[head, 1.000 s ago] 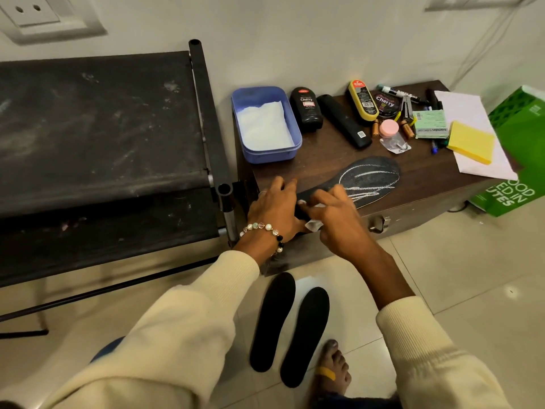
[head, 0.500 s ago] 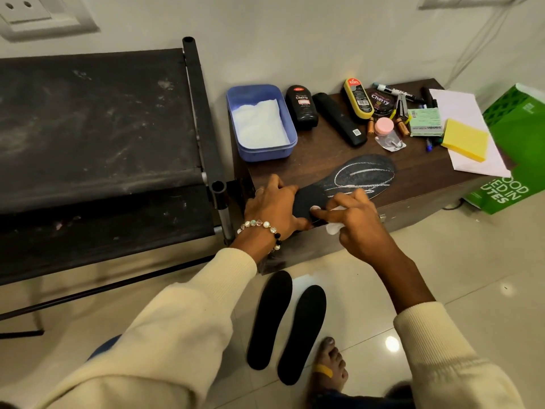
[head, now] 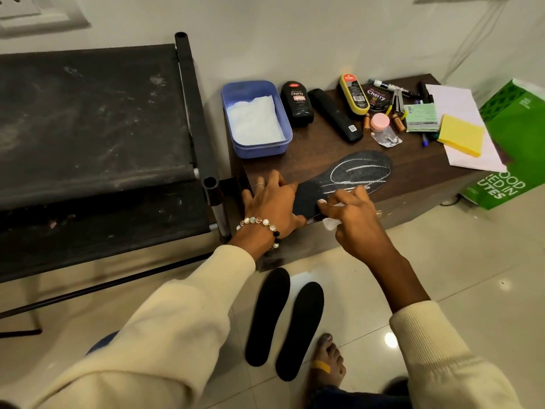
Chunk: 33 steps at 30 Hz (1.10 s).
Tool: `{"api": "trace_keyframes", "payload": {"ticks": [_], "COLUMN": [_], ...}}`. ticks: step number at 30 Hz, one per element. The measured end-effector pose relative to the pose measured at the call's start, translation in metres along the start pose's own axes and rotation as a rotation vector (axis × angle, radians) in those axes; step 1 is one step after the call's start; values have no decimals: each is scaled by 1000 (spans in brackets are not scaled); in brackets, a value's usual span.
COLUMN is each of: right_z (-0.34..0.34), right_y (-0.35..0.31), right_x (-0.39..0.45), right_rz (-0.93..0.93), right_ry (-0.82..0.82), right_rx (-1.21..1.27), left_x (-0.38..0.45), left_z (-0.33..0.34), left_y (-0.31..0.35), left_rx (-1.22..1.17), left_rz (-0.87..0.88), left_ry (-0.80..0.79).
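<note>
Pinning the heel of the insole [head: 306, 199] at the table [head: 318, 152] front edge with a flat, spread left hand [head: 271, 202]; pinching a tissue [head: 330, 224] in the right hand [head: 354, 214], pressing it mid-sole. Judging by white streaks [head: 358, 168] near the toe, only partly through the wiping. Pointing heel near-left, toe far-right, long axis diagonal.
</note>
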State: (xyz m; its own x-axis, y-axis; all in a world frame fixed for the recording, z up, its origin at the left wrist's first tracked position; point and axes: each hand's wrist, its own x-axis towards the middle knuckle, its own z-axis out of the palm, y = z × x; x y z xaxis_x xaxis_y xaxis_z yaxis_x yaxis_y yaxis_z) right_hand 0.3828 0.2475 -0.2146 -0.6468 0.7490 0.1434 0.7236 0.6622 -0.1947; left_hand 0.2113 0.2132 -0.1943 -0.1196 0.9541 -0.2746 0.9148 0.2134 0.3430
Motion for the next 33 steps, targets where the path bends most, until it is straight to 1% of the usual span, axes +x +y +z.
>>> {"api": "trace_keyframes", "payload": {"ticks": [2, 3, 4, 5, 8, 9, 10, 13, 14, 15, 18, 19, 23, 24, 25, 27, 28, 30, 31, 32, 33], "right_z": [-1, -2, -3, -2, -1, -1, -2, -1, -2, -2, -1, -1, -2, -4, -6, -5, -5, -8, -8, -8, -7], "right_y": [-5, -2, 3, 10, 21, 19, 13, 3, 4, 9, 20, 18, -7, -7, -5, 6, 9, 0, -7, -13, -16], "right_x": [-1, -1, -2, -4, -7, -6, -4, -1, -1, -2, -3, -2, 3, 5, 6, 5, 4, 6, 8, 10, 13], "right_rz": [-156, -199, -186, -132, 97, 107, 75, -107, -111, -71, 154, 162, -55, -34, 36, 182, 208, 160, 95, 33, 22], "right_ry": [-45, -51, -62, -58, 14, 29, 20, -55, -63, -51, 64, 67, -60, -78, -87, -58, -52, -86, -104, -105, -128], "right_rx": [25, 41, 45, 36, -15, -12, 6, 38, 37, 30, -10, -12, -10, -22, -33, -96, -102, -63, -54, -69, -100], "left_x": [0, 0, 0, 1, 1, 1, 1, 1, 1, 1, 1, 1, 3, 3, 3, 2, 2, 2, 3, 3, 3], "left_z": [-1, -1, -2, -2, -4, -3, -3, -3, -3, -3, -2, -2, -2, -2, -2, -2, -2, -2, -3, -3, -3], "left_y": [0, 0, 0, 0, 1, 1, 2, 3, 3, 4, 3, 3, 3, 3, 3, 2, 2, 2, 2, 2, 2], "left_rx": [-6, -8, -10, -10, -6, -8, -7, -2, -3, -3, -2, -3, -1, 2, 4, 6, 9, 10, 7, 4, 4], "left_rz": [-3, -6, -10, -13, -14, -14, -14, -15, -15, -14, -8, -8, -11, -10, -9, -9, -8, -8, -7, -6, -6], "left_ry": [-4, -9, -17, -24, -43, -46, -45, -35, -34, -35, -27, -24, -20, -17, -15, -14, -14, -13, -11, -10, -10]}}
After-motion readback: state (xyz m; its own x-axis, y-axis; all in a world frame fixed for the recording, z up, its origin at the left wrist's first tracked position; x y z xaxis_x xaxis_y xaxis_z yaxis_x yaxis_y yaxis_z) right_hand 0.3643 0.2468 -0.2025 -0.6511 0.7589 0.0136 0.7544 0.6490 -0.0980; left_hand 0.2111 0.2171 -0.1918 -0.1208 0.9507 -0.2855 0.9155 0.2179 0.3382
